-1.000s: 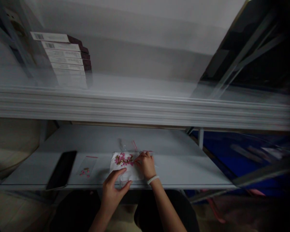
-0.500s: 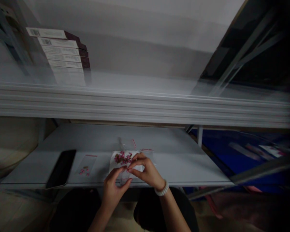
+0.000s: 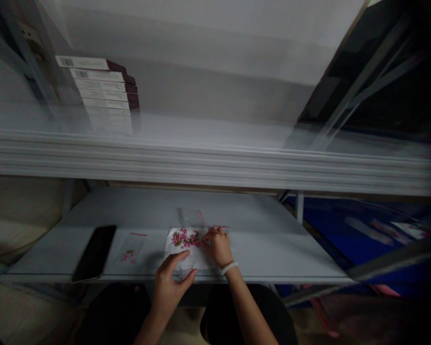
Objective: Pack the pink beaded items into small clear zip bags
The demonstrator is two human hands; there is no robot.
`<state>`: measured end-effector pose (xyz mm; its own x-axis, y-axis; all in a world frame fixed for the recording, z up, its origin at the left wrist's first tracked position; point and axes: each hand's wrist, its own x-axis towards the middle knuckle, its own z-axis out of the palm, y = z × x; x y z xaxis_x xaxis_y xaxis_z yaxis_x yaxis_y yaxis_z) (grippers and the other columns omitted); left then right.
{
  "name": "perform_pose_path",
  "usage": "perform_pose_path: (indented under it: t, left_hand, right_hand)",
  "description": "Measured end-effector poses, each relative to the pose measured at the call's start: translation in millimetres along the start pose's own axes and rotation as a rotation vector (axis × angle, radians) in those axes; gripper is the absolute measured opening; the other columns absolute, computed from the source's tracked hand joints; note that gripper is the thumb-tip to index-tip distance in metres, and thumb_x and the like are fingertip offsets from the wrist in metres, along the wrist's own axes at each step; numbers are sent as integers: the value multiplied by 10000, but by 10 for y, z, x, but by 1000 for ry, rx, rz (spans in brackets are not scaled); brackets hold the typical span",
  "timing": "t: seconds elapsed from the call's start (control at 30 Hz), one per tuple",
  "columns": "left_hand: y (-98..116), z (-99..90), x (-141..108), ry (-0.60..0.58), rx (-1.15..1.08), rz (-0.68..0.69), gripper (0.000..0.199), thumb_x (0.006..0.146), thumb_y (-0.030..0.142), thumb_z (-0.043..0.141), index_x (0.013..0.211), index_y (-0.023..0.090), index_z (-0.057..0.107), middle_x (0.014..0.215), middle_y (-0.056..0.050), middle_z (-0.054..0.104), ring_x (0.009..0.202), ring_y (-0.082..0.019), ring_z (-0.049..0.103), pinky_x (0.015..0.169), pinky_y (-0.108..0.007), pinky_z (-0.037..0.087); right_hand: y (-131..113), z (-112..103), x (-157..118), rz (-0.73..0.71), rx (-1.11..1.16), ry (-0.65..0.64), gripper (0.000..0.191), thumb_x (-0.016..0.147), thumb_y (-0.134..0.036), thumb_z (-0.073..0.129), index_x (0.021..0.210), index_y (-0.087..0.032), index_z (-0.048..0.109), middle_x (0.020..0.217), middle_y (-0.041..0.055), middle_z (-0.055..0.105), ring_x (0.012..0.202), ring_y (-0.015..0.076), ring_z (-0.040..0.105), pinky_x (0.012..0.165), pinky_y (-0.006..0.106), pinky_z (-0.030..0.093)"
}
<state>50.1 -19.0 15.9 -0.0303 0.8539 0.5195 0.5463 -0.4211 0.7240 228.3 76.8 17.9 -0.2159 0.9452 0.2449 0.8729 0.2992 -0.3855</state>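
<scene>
A white tissue (image 3: pixel 188 249) lies on the lower grey shelf, with a cluster of small pink and gold beads (image 3: pixel 184 238) on it. My left hand (image 3: pixel 171 282) rests at the tissue's near edge, fingers apart, beside a clear plastic bag (image 3: pixel 186 271) that lies partly under them. My right hand (image 3: pixel 218 247) sits at the right end of the beads with its fingertips bunched; whether they pinch anything is hidden. A white beaded bracelet (image 3: pixel 230 268) circles that wrist. Another clear bag with a red strip (image 3: pixel 215 227) lies partly behind my right hand.
A black phone (image 3: pixel 94 253) lies on the lower shelf (image 3: pixel 258 249) to the left. Beside it is a small clear bag with red trim (image 3: pixel 130 250), holding a few beads. Several flat boxes (image 3: pixel 106 91) are stacked on the white shelf above (image 3: pixel 215 163), which overhangs my hands.
My hands have drawn apart: the right hand has moved up and right from the middle of the tissue, and the left has moved slightly down. The view has shifted slightly.
</scene>
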Motion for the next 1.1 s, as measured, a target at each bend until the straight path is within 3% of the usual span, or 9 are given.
perform_pose_path:
  t: [0.2, 0.37, 0.53, 0.63, 0.73, 0.8, 0.9, 1.0, 1.1]
  left_hand:
    - [2, -1, 7, -4, -6, -15, 301, 773, 255, 657, 1067, 216, 605, 998, -44, 678, 912, -191, 648, 802, -296, 546]
    - [-14, 3, 15, 5, -11, -10, 300, 776, 245, 650, 1071, 212, 611, 1008, -55, 678, 925, -195, 649, 810, -292, 549]
    - [-25, 39, 31, 23, -17, -6, 303, 765, 262, 664, 1055, 204, 603, 992, -51, 680, 910, -196, 651, 799, -301, 549]
    - [-22, 64, 28, 28, -17, -10, 303, 763, 267, 666, 1051, 202, 598, 995, -49, 677, 919, -196, 648, 802, -301, 545]
    - [-14, 59, 19, 2, -29, -23, 309, 772, 267, 656, 1069, 210, 592, 1012, -46, 673, 932, -192, 644, 813, -300, 541]
    - [-3, 37, 16, -19, -33, -40, 313, 781, 262, 647, 1085, 223, 588, 1031, -40, 668, 951, -188, 638, 832, -302, 535]
    - [16, 4, 17, -27, -28, -59, 311, 787, 268, 643, 1091, 233, 587, 1038, -33, 666, 960, -185, 633, 837, -300, 531]
    - [16, -2, 14, -21, -20, -50, 310, 789, 276, 645, 1091, 235, 586, 1032, -31, 668, 955, -183, 634, 835, -294, 528]
    - [-3, 9, 3, -19, -13, -42, 316, 787, 267, 647, 1095, 236, 583, 1030, -29, 670, 949, -179, 636, 839, -288, 524]
  right_hand:
    - [-15, 81, 33, 33, -1, -27, 101, 721, -167, 683, 744, -246, 742, 867, 75, 663, 943, 245, 514, 761, 311, 314]
    - [-196, -243, -32, -76, 298, 29, 61, 759, -191, 673, 772, -216, 727, 820, 43, 653, 846, 186, 556, 834, 317, 354]
    - [-480, -623, -181, -290, 554, -55, 78, 785, -284, 676, 817, -238, 731, 869, 33, 628, 874, 165, 559, 867, 313, 379]
    - [-521, -642, -205, -326, 598, -104, 69, 771, -268, 692, 818, -247, 738, 883, 37, 622, 889, 167, 561, 845, 303, 402]
    - [-450, -577, -181, -275, 657, -73, 97, 793, -276, 666, 842, -226, 733, 858, 43, 627, 854, 162, 571, 791, 282, 429]
    - [-372, -526, -151, -183, 607, 27, 114, 812, -273, 637, 836, -208, 727, 815, 46, 635, 821, 164, 569, 773, 283, 426]
    - [-266, -417, -113, -13, 323, 146, 96, 795, -219, 631, 780, -210, 725, 753, 43, 637, 838, 188, 552, 785, 300, 384]
    - [-208, -242, -109, 95, 51, 78, 89, 756, -199, 647, 726, -236, 722, 764, 39, 647, 877, 212, 536, 755, 301, 337]
    - [-189, -42, -129, 129, -43, 18, 64, 748, -244, 661, 729, -245, 722, 814, 44, 663, 888, 221, 533, 734, 302, 310]
